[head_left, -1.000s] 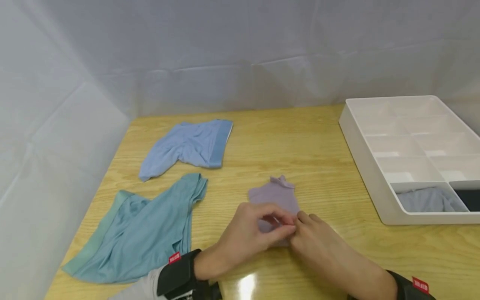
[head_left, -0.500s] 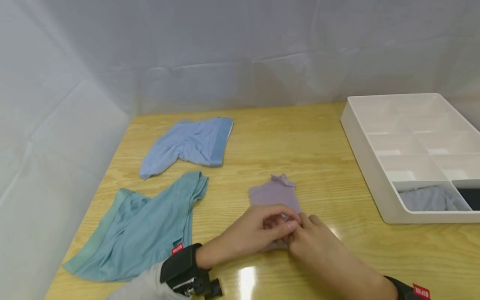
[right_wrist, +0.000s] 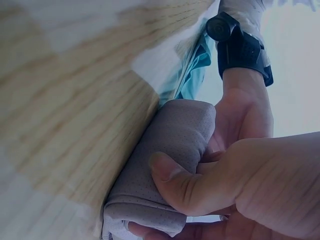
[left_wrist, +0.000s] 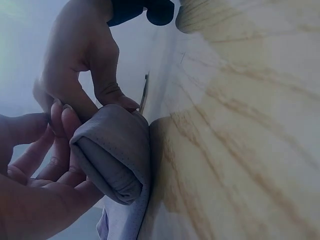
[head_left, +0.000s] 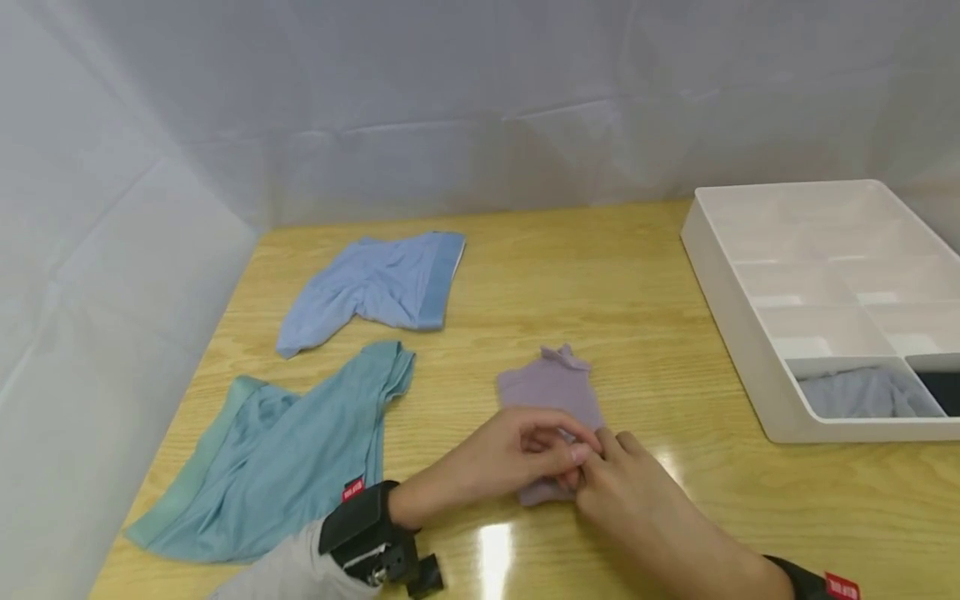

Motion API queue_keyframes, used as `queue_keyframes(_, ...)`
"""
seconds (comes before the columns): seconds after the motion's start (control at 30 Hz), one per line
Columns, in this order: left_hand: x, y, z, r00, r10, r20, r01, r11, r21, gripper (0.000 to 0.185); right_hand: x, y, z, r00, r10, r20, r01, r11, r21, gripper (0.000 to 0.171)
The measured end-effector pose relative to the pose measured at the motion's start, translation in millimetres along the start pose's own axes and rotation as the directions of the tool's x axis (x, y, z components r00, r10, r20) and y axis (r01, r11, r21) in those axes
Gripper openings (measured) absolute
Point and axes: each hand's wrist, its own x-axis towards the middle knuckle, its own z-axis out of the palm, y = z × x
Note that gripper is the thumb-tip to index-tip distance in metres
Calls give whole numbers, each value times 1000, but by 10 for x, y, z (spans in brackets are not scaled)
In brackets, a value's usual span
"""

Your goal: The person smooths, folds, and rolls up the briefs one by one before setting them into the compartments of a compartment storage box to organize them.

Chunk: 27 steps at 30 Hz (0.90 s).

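A piece of lilac underwear (head_left: 551, 387) lies on the table, its near end wound into a thick roll (right_wrist: 172, 132). My right hand (head_left: 630, 492) grips this roll, with the thumb (right_wrist: 172, 175) pressed along its near face and a finger tucked at its end. From the other side my left hand (head_left: 510, 454) curls its fingers against the roll, and its thumb and fingertips meet those of the right hand. In the left wrist view the layers of the roll's end (left_wrist: 117, 172) show. The knuckles of both hands cover much of it in the head view.
Teal boxer briefs (head_left: 292, 467) lie spread at the left, light blue ones (head_left: 375, 283) behind them. At the right stands a white divided box (head_left: 720, 308); a grey cloth (head_left: 866, 393) and a black cloth (head_left: 941, 390) sit in its front compartments.
The left hand's fingers have drawn in closer to the right hand, and the rolled near end now shows below the hands. The other garments and the box stay put.
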Motion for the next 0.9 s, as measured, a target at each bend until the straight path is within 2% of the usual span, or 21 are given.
queue_keyframes(0.3,3,10,-22,1000,-15,26,16,999,-28,21,-4,-2,1,1000,4,0,-4,1000,9,21)
queue_keyframes(0.9,13,-6,-32,999,-20,27,21,999,-47,21,1,-16,-7,1000,7,26,-7,1000,12,18)
